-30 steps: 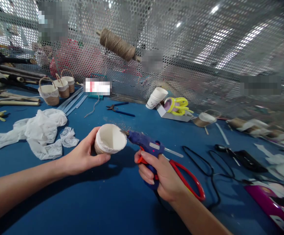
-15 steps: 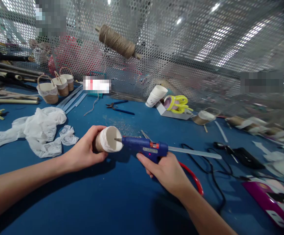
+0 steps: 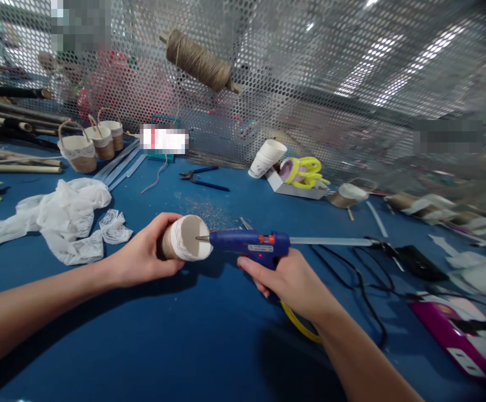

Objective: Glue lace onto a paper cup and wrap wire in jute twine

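Blue tabletop (image 3: 176,346), glue gun (image 3: 234,242) crosswise, nozzle (image 3: 203,238) leftward

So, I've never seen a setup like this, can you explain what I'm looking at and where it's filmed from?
Sure. There's no machine here, just a person's two bare hands, filmed by a camera worn on their head that looks forward and down.

The left hand holds a small cup tipped on its side, white inside, with a lace band near its rim. The right hand grips a blue glue gun, with a clear glue stick poking out the back. Its nozzle points into the cup; I can't tell whether it touches.

On the blue tabletop lie crumpled white lace, three small handled baskets, pliers and stacked paper cups. Behind, a twine spool hangs before a metal mesh.
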Tool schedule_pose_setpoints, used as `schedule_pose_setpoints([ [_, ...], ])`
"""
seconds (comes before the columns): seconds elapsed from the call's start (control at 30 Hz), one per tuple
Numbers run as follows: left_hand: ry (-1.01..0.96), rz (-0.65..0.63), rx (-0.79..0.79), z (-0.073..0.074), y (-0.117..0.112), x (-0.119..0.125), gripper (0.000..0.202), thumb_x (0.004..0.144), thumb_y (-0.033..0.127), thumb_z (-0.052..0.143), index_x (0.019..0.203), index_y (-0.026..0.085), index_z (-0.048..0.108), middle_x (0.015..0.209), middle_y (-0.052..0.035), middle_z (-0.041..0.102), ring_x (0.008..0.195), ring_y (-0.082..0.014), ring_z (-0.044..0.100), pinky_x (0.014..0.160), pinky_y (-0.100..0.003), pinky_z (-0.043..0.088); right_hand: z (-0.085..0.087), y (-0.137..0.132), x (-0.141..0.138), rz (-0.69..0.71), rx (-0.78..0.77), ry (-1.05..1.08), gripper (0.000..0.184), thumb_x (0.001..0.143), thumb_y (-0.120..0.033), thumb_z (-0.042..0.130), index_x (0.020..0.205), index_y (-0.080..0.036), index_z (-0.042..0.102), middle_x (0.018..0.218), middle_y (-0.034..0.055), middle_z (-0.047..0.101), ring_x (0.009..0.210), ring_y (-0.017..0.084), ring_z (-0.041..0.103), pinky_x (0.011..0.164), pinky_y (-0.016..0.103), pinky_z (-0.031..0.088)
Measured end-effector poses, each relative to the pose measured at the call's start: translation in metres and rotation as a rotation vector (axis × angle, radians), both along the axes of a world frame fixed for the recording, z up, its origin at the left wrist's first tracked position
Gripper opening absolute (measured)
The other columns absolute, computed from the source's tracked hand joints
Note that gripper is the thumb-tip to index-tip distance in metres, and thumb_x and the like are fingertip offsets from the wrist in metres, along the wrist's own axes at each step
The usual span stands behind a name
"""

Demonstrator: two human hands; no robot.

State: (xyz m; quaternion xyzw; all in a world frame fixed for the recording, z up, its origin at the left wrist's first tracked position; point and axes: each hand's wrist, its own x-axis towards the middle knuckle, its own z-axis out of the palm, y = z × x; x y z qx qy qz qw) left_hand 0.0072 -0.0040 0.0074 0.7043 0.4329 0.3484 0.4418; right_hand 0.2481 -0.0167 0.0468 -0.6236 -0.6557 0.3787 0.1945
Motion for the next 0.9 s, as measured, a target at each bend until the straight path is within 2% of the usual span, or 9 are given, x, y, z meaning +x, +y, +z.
schedule_pose_setpoints([
  [0.13, 0.021, -0.013, 0.01, 0.0, 0.0, 0.0, 0.055, 0.065, 0.023, 0.062, 0.115, 0.017, 0.041, 0.11, -0.0072, 0.056, 0.098, -0.0206, 0.056, 0.087, -0.035, 0.045, 0.002, -0.001, 0.0, -0.059, 0.056, 0.004, 0.042, 0.073, -0.046, 0.058, 0.044, -0.018, 0.046, 0.041, 0.0013, 0.052, 0.041, 0.011, 0.05, 0.048, 0.025, 0.046],
  [0.3, 0.022, -0.003, 0.011, -0.001, -0.001, 0.0, 0.053, 0.065, 0.022, 0.062, 0.114, 0.016, 0.041, 0.109, -0.0082, 0.056, 0.097, -0.0205, 0.056, 0.086, -0.035, 0.045, 0.005, -0.003, -0.001, -0.058, 0.01, -0.041, 0.037, 0.072, -0.041, 0.059, 0.045, -0.019, 0.046, 0.04, -0.0001, 0.052, 0.038, 0.01, 0.049, 0.045, 0.024, 0.044],
  [0.47, 0.036, -0.009, 0.055, -0.002, -0.001, 0.0, 0.052, 0.065, 0.021, 0.061, 0.113, 0.016, 0.042, 0.107, -0.0082, 0.057, 0.095, -0.0204, 0.056, 0.085, -0.036, 0.046, 0.007, -0.004, -0.003, -0.104, 0.064, -0.024, 0.036, 0.071, -0.04, 0.061, 0.045, -0.019, 0.047, 0.038, -0.0006, 0.051, 0.037, 0.01, 0.048, 0.043, 0.023, 0.044],
  [0.6, 0.019, 0.012, 0.091, -0.005, 0.001, 0.0, 0.051, 0.065, 0.02, 0.062, 0.112, 0.017, 0.041, 0.107, -0.0073, 0.055, 0.098, -0.0201, 0.055, 0.087, -0.035, 0.045, 0.003, -0.002, 0.0, -0.047, -0.002, 0.003, 0.039, 0.071, -0.04, 0.062, 0.043, -0.018, 0.047, 0.038, -0.0001, 0.05, 0.037, 0.009, 0.047, 0.042, 0.023, 0.041],
  [0.67, -0.011, 0.022, 0.086, -0.006, 0.001, -0.001, 0.052, 0.067, 0.021, 0.063, 0.112, 0.018, 0.039, 0.107, -0.0067, 0.054, 0.098, -0.0194, 0.055, 0.086, -0.034, 0.045, 0.001, -0.001, 0.002, -0.012, -0.004, 0.114, 0.039, 0.073, -0.041, 0.06, 0.045, -0.017, 0.049, 0.039, -0.0005, 0.049, 0.037, 0.009, 0.046, 0.041, 0.023, 0.038],
  [0.77, -0.05, 0.053, 0.041, -0.008, 0.001, 0.0, 0.054, 0.066, 0.024, 0.066, 0.109, 0.018, 0.035, 0.1, -0.0048, 0.054, 0.094, -0.0186, 0.056, 0.082, -0.033, 0.046, -0.002, -0.001, 0.001, -0.06, -0.02, 0.431, 0.03, 0.075, -0.041, 0.059, 0.06, -0.015, 0.057, 0.038, -0.0042, 0.044, 0.034, 0.006, 0.039, 0.036, 0.02, 0.029],
  [0.83, -0.071, 0.083, 0.022, -0.009, 0.0, 0.0, 0.056, 0.064, 0.027, 0.07, 0.106, 0.019, 0.033, 0.097, -0.0035, 0.054, 0.091, -0.0187, 0.056, 0.079, -0.032, 0.047, -0.004, -0.002, -0.002, -0.108, -0.09, 0.619, 0.025, 0.074, -0.039, 0.06, 0.067, -0.015, 0.059, 0.037, -0.0062, 0.042, 0.033, 0.005, 0.036, 0.035, 0.019, 0.025],
  [0.9, -0.101, 0.097, 0.027, -0.009, -0.001, 0.001, 0.059, 0.062, 0.029, 0.073, 0.104, 0.02, 0.032, 0.097, -0.0033, 0.053, 0.091, -0.0191, 0.056, 0.079, -0.033, 0.047, -0.006, -0.002, -0.008, -0.122, -0.179, 0.738, 0.025, 0.073, -0.038, 0.062, 0.067, -0.014, 0.06, 0.037, -0.0066, 0.04, 0.032, 0.004, 0.034, 0.035, 0.017, 0.022],
])
